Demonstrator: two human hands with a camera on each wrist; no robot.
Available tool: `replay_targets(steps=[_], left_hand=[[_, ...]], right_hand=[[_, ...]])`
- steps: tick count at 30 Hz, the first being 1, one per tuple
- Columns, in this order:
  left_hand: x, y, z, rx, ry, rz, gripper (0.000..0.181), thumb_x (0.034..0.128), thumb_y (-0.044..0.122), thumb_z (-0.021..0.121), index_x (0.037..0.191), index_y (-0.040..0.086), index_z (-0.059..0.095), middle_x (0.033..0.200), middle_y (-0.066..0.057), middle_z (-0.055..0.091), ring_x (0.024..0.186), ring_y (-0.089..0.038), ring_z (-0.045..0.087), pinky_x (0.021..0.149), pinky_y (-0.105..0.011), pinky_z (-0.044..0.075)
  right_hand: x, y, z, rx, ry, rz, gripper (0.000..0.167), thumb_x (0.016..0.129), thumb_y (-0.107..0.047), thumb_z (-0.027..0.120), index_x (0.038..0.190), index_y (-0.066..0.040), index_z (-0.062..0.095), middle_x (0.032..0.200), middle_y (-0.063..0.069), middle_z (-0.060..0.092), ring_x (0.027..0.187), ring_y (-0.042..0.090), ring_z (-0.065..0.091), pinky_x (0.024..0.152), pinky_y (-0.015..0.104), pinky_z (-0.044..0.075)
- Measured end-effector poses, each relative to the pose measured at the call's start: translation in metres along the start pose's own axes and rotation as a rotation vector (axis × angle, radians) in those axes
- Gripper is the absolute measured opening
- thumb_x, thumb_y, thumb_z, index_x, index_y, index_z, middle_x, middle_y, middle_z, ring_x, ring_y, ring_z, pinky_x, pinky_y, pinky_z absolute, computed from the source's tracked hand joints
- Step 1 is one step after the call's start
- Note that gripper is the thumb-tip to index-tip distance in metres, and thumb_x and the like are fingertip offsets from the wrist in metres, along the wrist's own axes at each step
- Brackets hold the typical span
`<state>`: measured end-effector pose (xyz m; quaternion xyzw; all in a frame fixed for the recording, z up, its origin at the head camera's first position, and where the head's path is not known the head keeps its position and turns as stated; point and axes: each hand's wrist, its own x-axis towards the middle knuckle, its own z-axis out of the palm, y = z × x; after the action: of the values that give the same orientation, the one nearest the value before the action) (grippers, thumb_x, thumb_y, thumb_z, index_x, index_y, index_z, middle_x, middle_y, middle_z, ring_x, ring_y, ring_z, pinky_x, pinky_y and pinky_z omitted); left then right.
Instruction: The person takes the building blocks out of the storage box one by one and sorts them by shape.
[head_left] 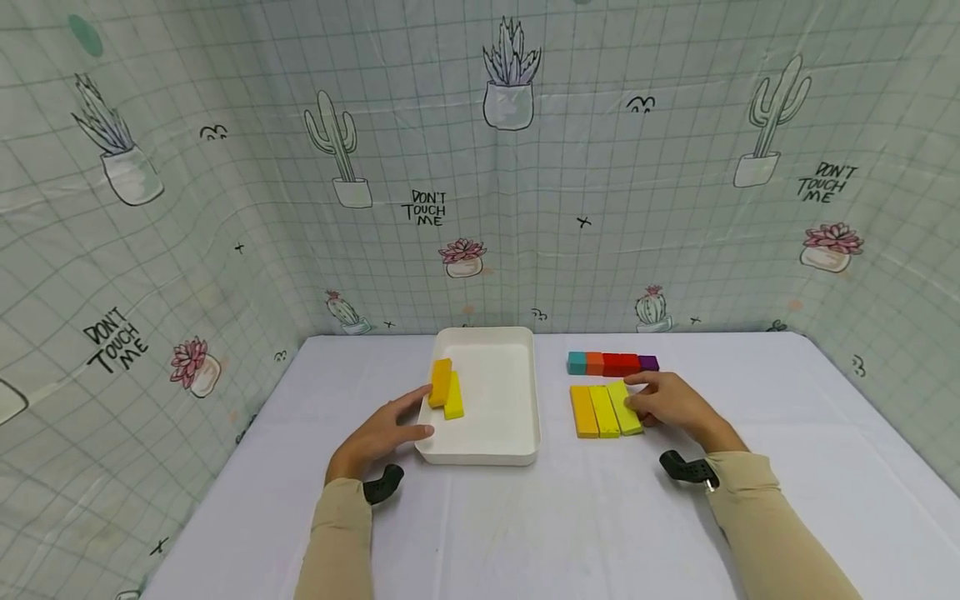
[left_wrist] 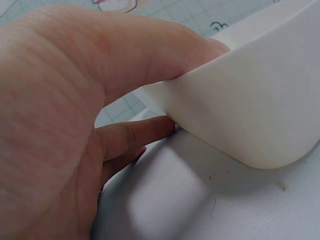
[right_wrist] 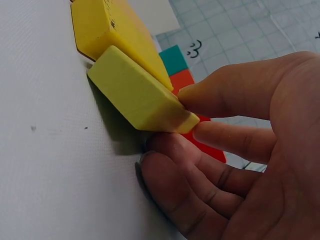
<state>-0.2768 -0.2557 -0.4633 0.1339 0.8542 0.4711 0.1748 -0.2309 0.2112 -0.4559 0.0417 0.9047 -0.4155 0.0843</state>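
My left hand [head_left: 377,432] grips the left side of a white tray [head_left: 495,425]. In the left wrist view the thumb lies over the rim and the fingertips touch the wall near its base. Inside the tray, an orange-yellow block [head_left: 441,382] leans over a bright yellow block [head_left: 453,398]. My right hand [head_left: 675,406] pinches the end of a lime-yellow block [right_wrist: 132,92], which is tilted, with a shadow under it. Beside that block lie a yellow block [head_left: 604,412] and an orange-yellow block [head_left: 584,412].
Behind the yellow blocks runs a row with a teal block [head_left: 576,363], an orange block [head_left: 594,363], red pieces [head_left: 621,364] and a purple block [head_left: 648,363]. A white cloth [head_left: 480,533] covers the table. Patterned fabric [head_left: 585,275] hangs at the back and sides.
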Motion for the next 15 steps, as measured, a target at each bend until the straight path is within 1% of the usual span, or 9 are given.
replay_targets(steps=[6, 15], left_hand=[[-0.0005, -0.0002, -0.0005, 0.013, 0.0, 0.003, 0.077, 0.0879, 0.04, 0.073, 0.156, 0.029, 0.039, 0.164, -0.007, 0.026, 0.151, -0.033, 0.017, 0.118, -0.062, 0.015], [0.0016, -0.0009, 0.0003, 0.009, -0.004, 0.008, 0.077, 0.088, 0.04, 0.073, 0.156, 0.029, 0.039, 0.164, -0.007, 0.027, 0.151, -0.033, 0.018, 0.118, -0.062, 0.016]], right_hand=[[-0.0025, -0.0035, 0.002, -0.003, 0.001, -0.013, 0.051, 0.097, -0.019, 0.064, 0.139, 0.007, 0.05, 0.094, 0.015, 0.065, 0.069, 0.023, 0.06, 0.065, 0.031, 0.057], [-0.0025, -0.0041, 0.0008, 0.001, 0.014, 0.021, 0.047, 0.099, -0.023, 0.06, 0.134, 0.008, 0.053, 0.09, 0.013, 0.065, 0.067, 0.023, 0.062, 0.063, 0.031, 0.058]])
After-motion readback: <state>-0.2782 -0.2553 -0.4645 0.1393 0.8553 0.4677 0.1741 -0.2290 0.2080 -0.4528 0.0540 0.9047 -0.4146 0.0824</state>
